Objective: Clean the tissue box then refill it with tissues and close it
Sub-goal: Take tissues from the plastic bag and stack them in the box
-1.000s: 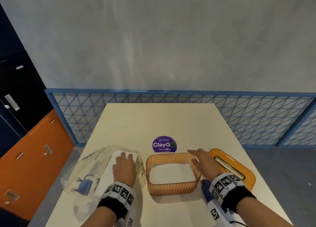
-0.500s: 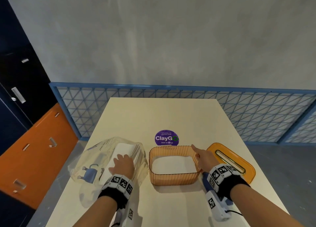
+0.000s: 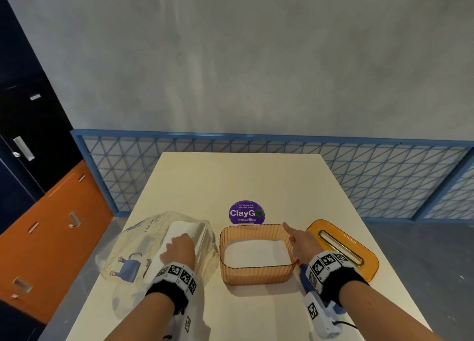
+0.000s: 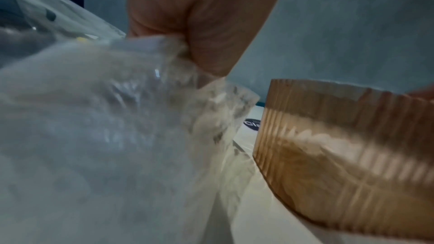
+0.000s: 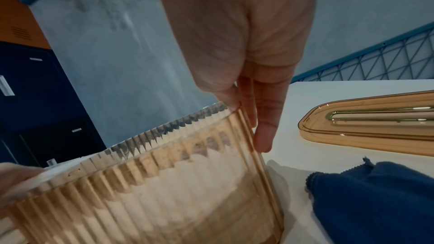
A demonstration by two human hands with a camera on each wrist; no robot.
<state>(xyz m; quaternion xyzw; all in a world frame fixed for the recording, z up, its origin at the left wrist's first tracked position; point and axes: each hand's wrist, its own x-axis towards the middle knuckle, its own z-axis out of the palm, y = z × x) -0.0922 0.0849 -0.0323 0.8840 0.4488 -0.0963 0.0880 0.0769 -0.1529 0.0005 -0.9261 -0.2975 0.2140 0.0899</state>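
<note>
Head view: the ribbed amber tissue box [image 3: 256,254] sits lidless mid-surface [image 3: 230,176], white tissues [image 3: 254,253] inside; its lid [image 3: 356,261] lies just right, a purple sticker [image 3: 246,212] behind. The left hand [image 3: 178,249] rests in a clear plastic pack [image 3: 143,248].

Left wrist view: fingers bunch the plastic [image 4: 117,118] — box wall [image 4: 352,146] alongside.

Right wrist view: the right hand [image 5: 246,62], fingers straight together, touches the box corner [image 5: 249,136]; a blue cloth [image 5: 375,201] lies near.

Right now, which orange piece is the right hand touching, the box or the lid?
The box: the right hand rests open against its ribbed right wall. The slotted lid lies flat, untouched, further right.
</note>
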